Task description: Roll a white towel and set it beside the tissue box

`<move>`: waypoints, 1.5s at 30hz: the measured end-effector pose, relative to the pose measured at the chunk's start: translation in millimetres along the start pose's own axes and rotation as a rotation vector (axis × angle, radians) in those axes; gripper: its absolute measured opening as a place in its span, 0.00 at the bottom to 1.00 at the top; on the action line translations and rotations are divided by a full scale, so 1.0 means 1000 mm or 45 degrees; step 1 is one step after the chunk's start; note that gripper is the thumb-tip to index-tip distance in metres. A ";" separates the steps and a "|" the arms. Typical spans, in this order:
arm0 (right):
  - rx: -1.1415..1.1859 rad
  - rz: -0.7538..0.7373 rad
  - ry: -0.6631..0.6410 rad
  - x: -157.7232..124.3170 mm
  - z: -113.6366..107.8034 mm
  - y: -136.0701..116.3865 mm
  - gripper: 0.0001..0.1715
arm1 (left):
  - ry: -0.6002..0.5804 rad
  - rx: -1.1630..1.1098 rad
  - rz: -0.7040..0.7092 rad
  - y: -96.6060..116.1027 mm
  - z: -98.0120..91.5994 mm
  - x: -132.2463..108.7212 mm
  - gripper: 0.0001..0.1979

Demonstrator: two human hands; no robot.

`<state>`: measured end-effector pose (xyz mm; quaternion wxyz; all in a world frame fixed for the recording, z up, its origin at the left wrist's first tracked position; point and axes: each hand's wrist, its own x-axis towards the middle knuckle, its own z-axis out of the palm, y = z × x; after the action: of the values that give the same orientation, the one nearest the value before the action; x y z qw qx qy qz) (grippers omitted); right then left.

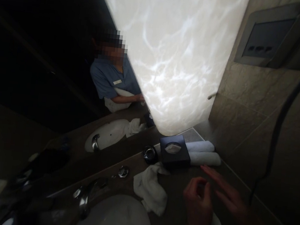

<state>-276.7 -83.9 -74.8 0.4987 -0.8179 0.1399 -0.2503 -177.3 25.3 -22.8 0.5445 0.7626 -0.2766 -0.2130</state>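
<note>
Two rolled towels [203,153] lie stacked beside tissue box [174,151] on bench [181,189] | right hand [227,195] fingers spread, empty, near them | left hand [199,202] curled, contents unclear | crumpled towel [149,189] by sink [118,216] not yet tidied

Both hands bare here, left hand [198,202] and right hand [224,193], no gloves, rings or watch showing. Mirror reflection on the far left shows a blue short-sleeved uniform shirt [107,78] with a small name badge [117,82].
</note>
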 end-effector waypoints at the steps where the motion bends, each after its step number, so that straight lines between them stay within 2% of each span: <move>1: -0.101 -0.124 0.012 -0.001 0.001 -0.008 0.30 | -0.015 0.029 0.019 0.007 -0.004 -0.007 0.06; 4: -0.332 -0.414 0.046 0.000 0.002 -0.033 0.30 | 0.011 0.183 0.223 0.019 -0.011 -0.023 0.06; 7: -0.444 -0.549 0.039 0.000 -0.001 -0.049 0.29 | 0.081 0.287 0.447 0.022 -0.013 -0.036 0.08; 12: -0.547 -0.663 0.053 -0.010 -0.007 -0.059 0.27 | 0.108 0.395 0.554 0.034 -0.016 -0.053 0.09; 19: -0.631 -0.751 0.071 -0.021 -0.015 -0.063 0.26 | 0.172 0.529 0.620 0.051 -0.013 -0.068 0.11; 27: -0.654 -0.765 0.117 -0.028 -0.020 -0.070 0.26 | 0.239 0.591 0.652 0.057 -0.005 -0.074 0.11; 31: -0.711 -0.724 0.152 -0.030 -0.018 -0.065 0.28 | 0.286 0.616 0.700 0.061 0.004 -0.083 0.11; 34: -0.558 -0.579 0.168 -0.034 -0.016 -0.053 0.31 | 0.235 0.625 0.695 0.057 0.008 -0.095 0.09; 36: -0.265 -0.365 0.088 -0.040 -0.016 -0.045 0.32 | 0.200 0.630 0.602 0.048 0.004 -0.103 0.09; 37: -0.090 -0.232 0.017 -0.044 -0.015 -0.041 0.31 | 0.167 0.639 0.496 0.042 0.001 -0.106 0.09; 41: 0.474 0.230 -0.213 -0.058 -0.015 -0.037 0.29 | -0.176 0.748 -0.198 0.016 -0.020 -0.122 0.10; 45: 0.637 0.491 -0.318 -0.062 -0.014 -0.046 0.31 | -0.543 0.818 -0.736 -0.001 -0.044 -0.151 0.15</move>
<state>-337.8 -43.5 -45.4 0.7354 -0.6531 0.1642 -0.0758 -263.7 156.0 -6.1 0.1310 0.8772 -0.2107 -0.4111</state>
